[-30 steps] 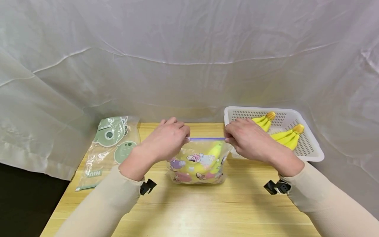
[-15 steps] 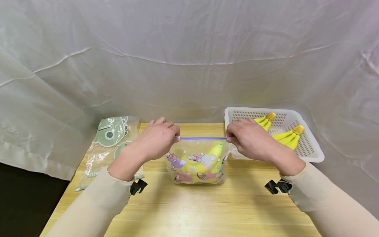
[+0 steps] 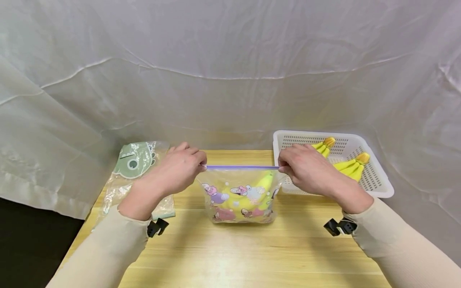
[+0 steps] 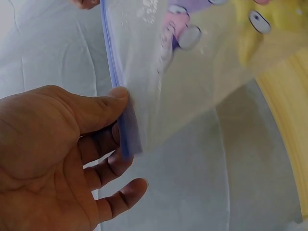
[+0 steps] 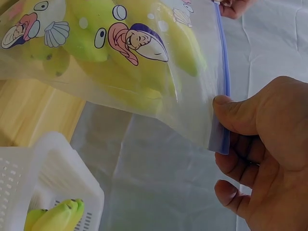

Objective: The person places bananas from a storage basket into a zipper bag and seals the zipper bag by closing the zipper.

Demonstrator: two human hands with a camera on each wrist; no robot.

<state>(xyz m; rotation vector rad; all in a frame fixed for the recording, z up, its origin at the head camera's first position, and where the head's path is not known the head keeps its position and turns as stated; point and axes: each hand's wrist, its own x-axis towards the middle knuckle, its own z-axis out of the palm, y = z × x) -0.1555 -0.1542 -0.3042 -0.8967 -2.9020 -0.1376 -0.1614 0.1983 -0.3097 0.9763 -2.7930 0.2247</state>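
A clear zip bag (image 3: pixel 239 202) printed with cartoon figures hangs or stands upright over the middle of the table, yellow bananas (image 5: pixel 125 86) showing through its wall. Its purple-blue zip strip (image 3: pixel 241 167) runs straight across the top. My left hand (image 3: pixel 178 168) pinches the strip at its left end; in the left wrist view the thumb (image 4: pixel 103 108) lies on the strip. At the other end my right hand (image 3: pixel 306 168) pinches the strip between thumb (image 5: pixel 240 113) and curled fingers.
A white slotted basket (image 3: pixel 385 186) with banana bunches (image 3: pixel 351 168) stands at the back right, partly behind my right hand. On the left a flat clear bag with green dinosaur prints (image 3: pixel 133 160) lies under my left forearm. A pale curtain (image 3: pixel 230 100) closes the back.
My left hand has slid left along the zip strip to its end, so more of the strip shows. My right hand, still pinching, has shifted slightly right.
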